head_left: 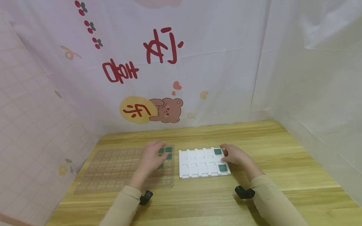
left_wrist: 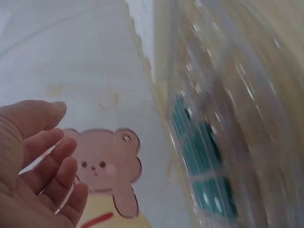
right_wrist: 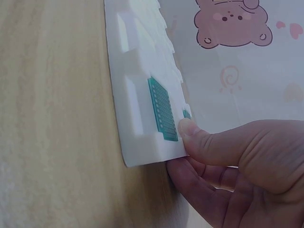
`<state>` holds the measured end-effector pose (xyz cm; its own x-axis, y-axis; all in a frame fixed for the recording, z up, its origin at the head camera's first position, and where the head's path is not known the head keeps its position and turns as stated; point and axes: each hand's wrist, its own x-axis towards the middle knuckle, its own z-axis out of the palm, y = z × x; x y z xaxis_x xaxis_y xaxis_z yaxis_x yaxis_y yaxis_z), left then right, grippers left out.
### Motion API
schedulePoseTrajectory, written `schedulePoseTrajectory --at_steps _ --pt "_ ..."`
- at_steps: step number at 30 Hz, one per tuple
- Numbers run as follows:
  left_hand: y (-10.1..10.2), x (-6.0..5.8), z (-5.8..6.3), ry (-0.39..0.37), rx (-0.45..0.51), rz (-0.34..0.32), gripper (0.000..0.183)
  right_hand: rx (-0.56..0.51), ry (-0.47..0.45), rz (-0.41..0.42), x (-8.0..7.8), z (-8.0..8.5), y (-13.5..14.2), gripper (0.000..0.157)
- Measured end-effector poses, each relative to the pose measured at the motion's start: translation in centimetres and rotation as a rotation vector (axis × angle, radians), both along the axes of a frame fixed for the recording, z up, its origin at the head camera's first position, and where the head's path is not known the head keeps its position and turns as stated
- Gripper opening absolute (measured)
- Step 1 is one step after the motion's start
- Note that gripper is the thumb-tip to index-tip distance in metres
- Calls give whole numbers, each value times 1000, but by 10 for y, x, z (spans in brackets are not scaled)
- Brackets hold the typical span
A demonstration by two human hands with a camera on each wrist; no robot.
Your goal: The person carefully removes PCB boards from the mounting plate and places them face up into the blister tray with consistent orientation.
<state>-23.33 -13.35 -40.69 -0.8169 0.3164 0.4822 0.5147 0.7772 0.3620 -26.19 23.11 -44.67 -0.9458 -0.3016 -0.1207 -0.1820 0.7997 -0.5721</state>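
My left hand [head_left: 151, 157] hovers over the right part of a clear plastic tray [head_left: 113, 169], its fingers loosely bent with nothing between them in the left wrist view. Several small green circuit boards [head_left: 168, 149] sit in that tray's compartments, some partly hidden by the hand. To the right lies a white compartment tray [head_left: 185, 171], and my right hand [head_left: 236, 155] pinches its right edge, thumb on top and fingers beneath. Two green perforated boards fill cells of its rightmost column: a near board [right_wrist: 164, 111] and a far board [head_left: 217, 151].
Both trays lie on a wood-grain table [head_left: 203, 201]. A printed white curtain [head_left: 215, 78] with a bear stands along the back edge, and more sheeting hangs at both sides. Each wrist wears a black camera mount [head_left: 244, 192].
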Motion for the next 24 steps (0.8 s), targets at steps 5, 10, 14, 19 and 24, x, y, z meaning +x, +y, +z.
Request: schedulePoseTrajectory --at_steps 5,10,14,19,24 --pt "18 4 1 33 28 -32 34 3 8 8 -1 -1 0 64" --pt "38 7 0 71 31 -74 36 -3 16 14 -1 -2 1 63" --pt "53 6 -5 68 36 -107 37 -5 16 12 0 -1 1 63" --pt "70 6 -12 32 14 -131 38 -18 6 11 1 1 0 63" --pt "88 6 -17 -4 -14 -168 37 -18 8 5 1 0 1 64"
